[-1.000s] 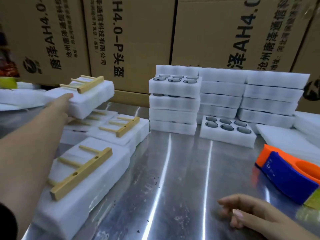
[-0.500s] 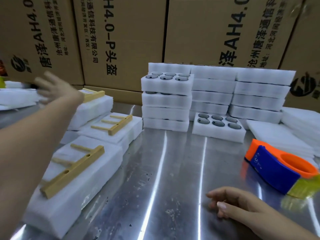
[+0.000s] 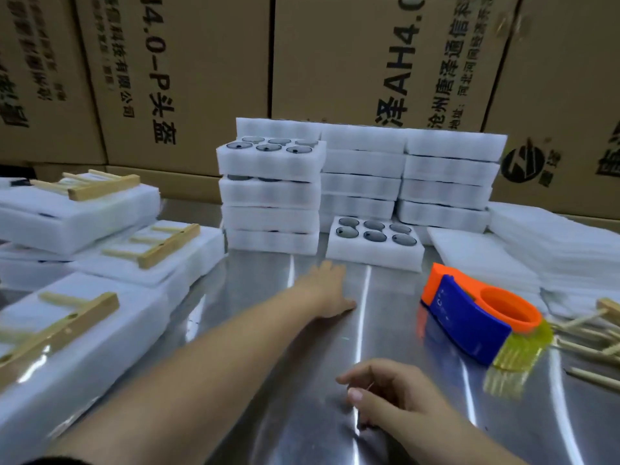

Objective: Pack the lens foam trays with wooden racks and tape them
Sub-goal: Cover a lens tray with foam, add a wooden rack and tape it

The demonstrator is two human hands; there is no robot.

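Where the next tray waits: the lens tray (image 3: 372,260) lies alone on the steel table (image 3: 389,333), just in front of the stacked trays (image 3: 271,196). Its six dark lenses face up, and it looks set apart as the one to pack next.
Left hand: the left hand (image 3: 327,290) is stretched far forward, palm down and low over the table. It is aimed at the tray's near left corner.
Left fingers: straight and close together, thumb out to the side, holding nothing. The tips are just beside the tray, but blur hides whether they touch it.
Right hand: the right hand (image 3: 396,394) rests on the table close to the body, well apart from the tray.
Right fingers: loosely curled and empty, probably idle until the tray is brought in.
Finished packs: the packs (image 3: 84,357), each with a wooden rack (image 3: 63,327) on top, are piled at the left, which leaves the middle of the table as working room.
Tape dispenser: the tape dispenser (image 3: 469,323) lies to the right, near the right hand, likely so that side can do the taping.
Supplies: loose racks (image 3: 597,333) and foam sheets (image 3: 486,260) sit at the right edge, handy for the next pack.
Step in hand: most likely fetching the tray toward the centre.
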